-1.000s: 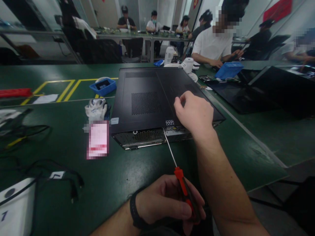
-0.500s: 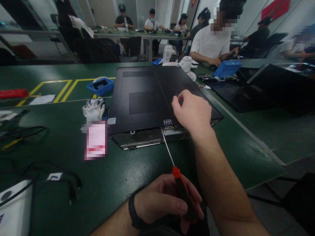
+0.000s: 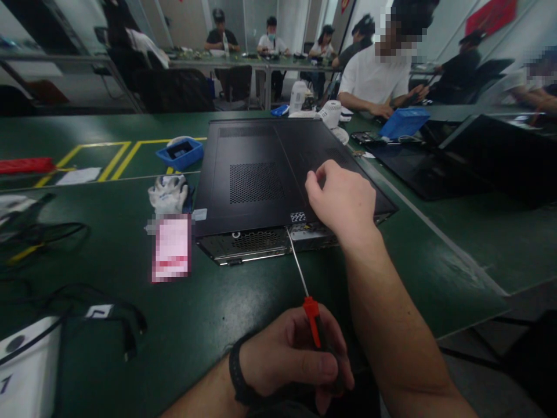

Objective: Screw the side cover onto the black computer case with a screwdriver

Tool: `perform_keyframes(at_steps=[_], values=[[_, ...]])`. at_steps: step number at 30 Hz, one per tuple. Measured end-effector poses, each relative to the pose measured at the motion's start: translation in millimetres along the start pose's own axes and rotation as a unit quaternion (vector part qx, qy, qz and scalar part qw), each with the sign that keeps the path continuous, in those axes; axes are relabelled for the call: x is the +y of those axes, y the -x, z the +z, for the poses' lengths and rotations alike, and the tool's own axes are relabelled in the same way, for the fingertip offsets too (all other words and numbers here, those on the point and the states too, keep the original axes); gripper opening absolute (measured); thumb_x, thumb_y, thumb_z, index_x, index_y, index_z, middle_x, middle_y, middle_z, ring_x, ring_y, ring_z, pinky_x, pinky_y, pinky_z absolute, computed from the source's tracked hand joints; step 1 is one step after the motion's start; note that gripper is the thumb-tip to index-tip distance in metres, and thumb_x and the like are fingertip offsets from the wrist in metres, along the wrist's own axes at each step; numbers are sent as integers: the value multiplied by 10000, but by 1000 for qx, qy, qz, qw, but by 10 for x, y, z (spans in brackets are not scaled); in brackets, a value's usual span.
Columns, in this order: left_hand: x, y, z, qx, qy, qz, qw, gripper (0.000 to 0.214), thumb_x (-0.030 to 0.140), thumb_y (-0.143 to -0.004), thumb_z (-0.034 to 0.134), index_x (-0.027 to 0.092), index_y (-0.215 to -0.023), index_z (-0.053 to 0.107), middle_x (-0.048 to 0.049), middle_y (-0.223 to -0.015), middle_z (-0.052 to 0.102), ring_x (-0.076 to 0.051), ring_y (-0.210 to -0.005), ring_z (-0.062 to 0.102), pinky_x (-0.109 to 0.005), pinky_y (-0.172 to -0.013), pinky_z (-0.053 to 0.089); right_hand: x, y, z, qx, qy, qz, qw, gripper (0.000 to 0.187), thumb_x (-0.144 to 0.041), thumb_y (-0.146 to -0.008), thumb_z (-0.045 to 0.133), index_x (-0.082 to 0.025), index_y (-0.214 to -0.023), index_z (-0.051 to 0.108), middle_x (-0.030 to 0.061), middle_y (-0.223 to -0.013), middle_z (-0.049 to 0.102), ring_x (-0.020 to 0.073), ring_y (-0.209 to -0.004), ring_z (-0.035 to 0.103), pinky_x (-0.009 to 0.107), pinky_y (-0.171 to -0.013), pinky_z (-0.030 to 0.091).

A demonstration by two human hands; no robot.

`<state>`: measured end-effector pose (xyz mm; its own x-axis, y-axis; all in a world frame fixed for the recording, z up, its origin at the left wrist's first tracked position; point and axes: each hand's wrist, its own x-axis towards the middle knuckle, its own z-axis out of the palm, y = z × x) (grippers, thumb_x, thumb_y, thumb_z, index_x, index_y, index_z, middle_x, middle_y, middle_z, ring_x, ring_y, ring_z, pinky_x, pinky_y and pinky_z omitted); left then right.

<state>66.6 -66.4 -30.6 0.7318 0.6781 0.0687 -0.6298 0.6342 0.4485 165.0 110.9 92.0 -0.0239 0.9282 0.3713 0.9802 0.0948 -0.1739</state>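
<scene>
A black desktop computer case [image 3: 250,142] lies flat on the green table, its metal end with slots and vent holes facing me. My left hand [image 3: 300,360], with a dark band at the wrist, is closed around the red and black handle of a screwdriver [image 3: 298,270]. The shaft runs up to the case's near edge, and its tip meets a spot beside the slot covers. My right hand [image 3: 343,194] rests on the right part of the top panel, fingers curled into a loose fist. Its palm side is hidden, so I cannot see whether anything is inside.
Left of the case are white gloves [image 3: 167,194], a blurred pink packet [image 3: 173,249] and a blue tray [image 3: 180,152]. Black cables [image 3: 126,328] and a white device [image 3: 30,360] lie nearer me. Dark panels [image 3: 430,168] lie to the right; a co-worker [image 3: 376,81] sits beyond.
My left fingers have turned the screwdriver handle a little, showing more of its red side. The tip stays at the case edge. My right hand keeps its place; the view has shifted slightly.
</scene>
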Motion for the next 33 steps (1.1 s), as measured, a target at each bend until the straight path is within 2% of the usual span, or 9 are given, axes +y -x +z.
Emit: perform_keyframes(at_steps=[2,6,10,14,19,22,28,33], values=[[8,0,10,-2,15,-9,1000,380,288,-766,884,127,-1072,728,-87,-887,753,-113,-611,687,-188,-518,580,-1,5,1,2,-1,-3,1000,333,-440,-988,485,-207,-1018,721,137,-925,766,298,-855,710,370,-715,459],[31,8,48,9,13,-21,1000,358,276,-744,899,104,-1026,761,-100,-897,742,-114,-646,690,-196,-546,596,7,12,12,7,-2,-5,1000,333,-443,-991,488,-200,-1011,714,135,-920,767,290,-847,705,373,-732,471],[21,6,49,16,-2,-7,1000,308,267,-772,884,112,-964,700,-75,-861,730,-92,-596,665,-161,-490,558,12,10,9,6,-4,-6,1000,344,-443,-990,478,-197,-1016,717,137,-926,768,286,-839,703,373,-728,470],[-13,-6,7,-6,-4,9,1000,283,278,-819,848,130,-941,641,-81,-865,749,-86,-566,651,-142,-450,522,4,8,-2,2,-4,-3,1000,353,-441,-985,478,-193,-1023,726,144,-931,768,284,-843,700,368,-722,465],[-9,7,-10,-17,5,-1,1000,359,287,-816,844,118,-1105,716,-98,-924,767,-106,-623,687,-171,-523,562,0,6,-1,4,-5,-5,1000,361,-448,-984,479,-189,-1021,728,147,-928,771,283,-841,698,365,-719,465],[13,14,13,-14,6,-6,1000,373,276,-789,859,112,-1106,753,-108,-960,766,-119,-688,701,-195,-579,589,2,7,-1,3,-5,-5,1000,346,-443,-986,482,-199,-1013,725,146,-934,772,290,-839,703,375,-723,473],[13,18,41,12,-9,-6,1000,319,281,-758,895,119,-969,720,-65,-844,741,-103,-594,670,-177,-490,557,8,8,12,5,1,-4,1000,348,-450,-991,490,-192,-1022,721,151,-932,772,292,-844,702,379,-736,476],[-17,18,10,6,-27,-4,1000,340,329,-780,877,125,-953,667,-67,-826,738,-96,-524,644,-165,-437,515,12,1,16,5,-1,-5,1000,347,-453,-989,482,-202,-1010,721,147,-936,771,295,-847,704,376,-729,469]])
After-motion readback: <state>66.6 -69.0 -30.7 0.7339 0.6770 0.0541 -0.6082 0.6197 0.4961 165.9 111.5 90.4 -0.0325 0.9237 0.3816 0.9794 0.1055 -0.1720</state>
